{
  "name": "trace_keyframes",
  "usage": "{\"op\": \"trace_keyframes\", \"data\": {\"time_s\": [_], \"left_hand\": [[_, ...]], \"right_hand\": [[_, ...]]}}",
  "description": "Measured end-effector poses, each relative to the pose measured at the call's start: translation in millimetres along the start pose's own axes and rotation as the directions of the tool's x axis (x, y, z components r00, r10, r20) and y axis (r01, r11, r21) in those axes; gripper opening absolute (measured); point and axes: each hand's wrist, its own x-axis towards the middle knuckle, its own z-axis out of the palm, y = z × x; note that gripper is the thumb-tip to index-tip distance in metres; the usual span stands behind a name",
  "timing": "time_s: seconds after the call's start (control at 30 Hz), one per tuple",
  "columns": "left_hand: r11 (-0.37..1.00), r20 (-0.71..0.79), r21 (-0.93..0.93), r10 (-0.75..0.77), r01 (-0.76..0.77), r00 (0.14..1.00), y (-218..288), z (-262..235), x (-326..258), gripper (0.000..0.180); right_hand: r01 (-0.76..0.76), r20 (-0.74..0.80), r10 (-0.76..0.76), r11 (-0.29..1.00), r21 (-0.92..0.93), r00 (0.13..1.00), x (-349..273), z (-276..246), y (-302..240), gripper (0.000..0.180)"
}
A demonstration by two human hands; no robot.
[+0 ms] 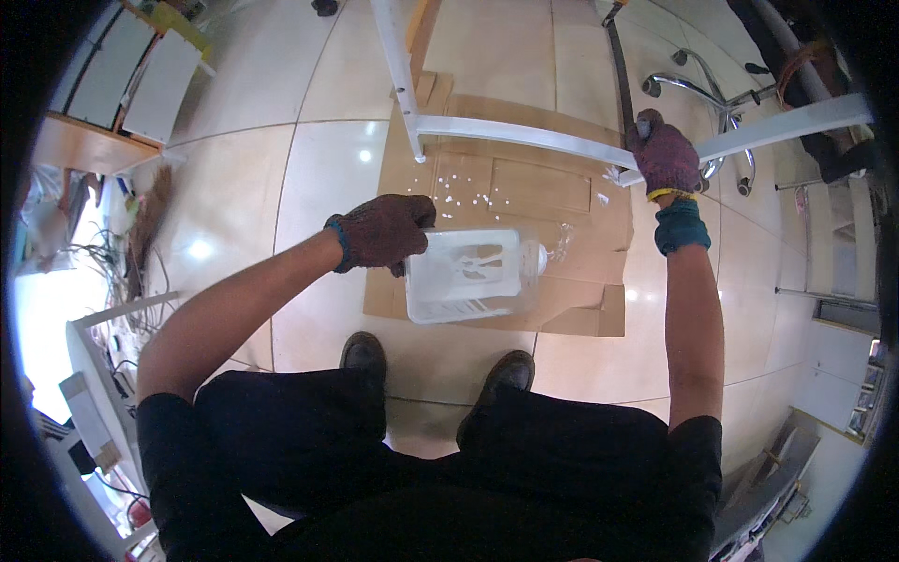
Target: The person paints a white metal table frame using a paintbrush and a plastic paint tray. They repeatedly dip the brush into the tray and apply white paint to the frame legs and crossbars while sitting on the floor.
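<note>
The left hand (384,231), in a dark brown work glove, is closed on the end of a clear plastic jug (473,274) and holds it on its side, neck pointing to the person's right. White liquid coats the inside of the jug, which hangs low over a flattened sheet of brown cardboard (524,197) on the floor. The right hand (663,155), gloved in a purplish knit with a teal cuff below it, is wrapped around a white-painted bar (524,134) of a metal frame, at the spot where that bar meets another white bar (787,126) running off to the right. An upright white leg (398,70) of the same frame rises from the far left end of the held bar. White drops (459,192) speckle the cardboard just under the frame. The person's two dark shoes (440,361) stand at the near edge of the cardboard on glossy beige floor tiles (243,197). Farther right stands the chrome base of a swivel chair (716,98). To the left, a straw broom (150,220) leans among tangled cables.
</note>
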Motion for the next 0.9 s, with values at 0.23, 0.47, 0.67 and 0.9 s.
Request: {"op": "trace_keyframes", "data": {"time_s": [0.23,0.47,0.67,0.9], "left_hand": [[0.999,0.072,-0.04,0.034,-0.031,0.997,-14,3,6,0.019],[0.995,0.066,-0.017,0.101,-0.1,0.993,-36,7,10,0.023],[0.992,0.118,-0.102,0.083,-0.071,0.99,-28,2,-1,0.026],[0.977,0.109,-0.017,0.213,-0.212,0.971,-57,22,25,0.029]], "right_hand": [[0.041,-0.008,-0.041,0.997,0.068,0.999,-4,14,-36,0.033],[0.253,-0.325,-0.096,0.837,0.485,0.941,9,11,-85,0.025],[-0.19,0.15,0.165,0.268,0.945,0.975,15,-18,-114,0.024],[0.175,-0.249,0.008,0.691,0.701,0.968,39,54,12,0.022]]}}
